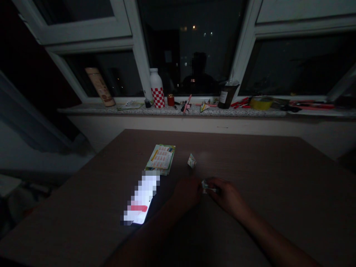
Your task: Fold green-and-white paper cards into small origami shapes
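Between my two hands, low over the table, is a small piece of folded printed paper point(205, 186). My left hand point(188, 191) is closed at the paper's left side, its fingers dim in the shadow. From the right, my right hand point(226, 194) pinches the same paper between thumb and fingers. Just beyond my hands a small folded paper shape point(191, 161) rests on the table. A stack of printed leaflets point(160, 157) lies to the left. Nearer to my left forearm is a phone point(140, 200) with its screen lit and blurred.
The brown table point(264, 159) ends below a stone windowsill point(125, 111). On the sill stand a tan flask point(100, 87), a checkered white bottle point(157, 89), a small red jar point(170, 100), a dark cup point(228, 95), yellow tape point(260, 103) and several pens.
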A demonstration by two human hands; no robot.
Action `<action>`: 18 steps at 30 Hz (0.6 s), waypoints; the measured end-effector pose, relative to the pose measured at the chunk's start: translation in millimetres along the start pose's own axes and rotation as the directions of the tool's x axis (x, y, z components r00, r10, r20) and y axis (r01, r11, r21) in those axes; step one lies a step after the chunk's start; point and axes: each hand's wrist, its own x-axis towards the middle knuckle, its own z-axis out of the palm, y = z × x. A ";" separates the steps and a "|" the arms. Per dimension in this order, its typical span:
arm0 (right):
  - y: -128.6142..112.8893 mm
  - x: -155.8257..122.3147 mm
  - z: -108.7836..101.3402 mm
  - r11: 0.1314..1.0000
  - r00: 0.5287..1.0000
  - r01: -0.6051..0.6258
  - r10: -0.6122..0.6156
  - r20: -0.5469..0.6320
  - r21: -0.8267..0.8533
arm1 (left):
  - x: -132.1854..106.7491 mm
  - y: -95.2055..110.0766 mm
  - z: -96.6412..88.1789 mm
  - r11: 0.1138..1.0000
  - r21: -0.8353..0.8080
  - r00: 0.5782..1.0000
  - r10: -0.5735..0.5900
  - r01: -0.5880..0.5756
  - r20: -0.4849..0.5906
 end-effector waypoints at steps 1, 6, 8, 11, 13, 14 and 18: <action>-0.9 0.3 0.2 1.000 1.000 -0.004 0.004 0.000 -0.006 | 0.0 0.0 0.2 1.000 0.004 1.000 -0.004 0.004 -0.002; -4.1 0.8 1.4 1.000 1.000 -0.012 0.011 -0.018 -0.025 | -0.2 -1.5 3.1 1.000 0.016 1.000 0.006 -0.005 -0.020; -5.5 0.8 1.7 1.000 1.000 -0.010 0.010 -0.018 -0.026 | -0.2 -2.1 4.3 1.000 0.011 0.999 0.018 -0.017 -0.036; -6.8 0.8 1.8 0.999 1.000 -0.024 0.024 -0.009 -0.026 | -0.2 -2.1 4.5 1.000 0.004 0.999 0.005 -0.004 -0.040; -6.3 1.0 1.5 0.999 0.999 -0.033 0.033 -0.008 -0.031 | -0.2 -1.4 3.3 1.000 -0.006 1.000 -0.007 0.006 -0.030; -5.7 1.2 1.2 0.999 0.999 -0.035 0.035 -0.010 -0.035 | -0.3 -1.0 2.6 1.000 -0.011 1.000 -0.004 0.004 -0.023; -2.9 1.3 -2.2 0.998 0.999 -0.036 0.036 -0.009 -0.042 | -1.0 -0.5 0.3 1.000 -0.004 1.000 0.008 -0.009 -0.015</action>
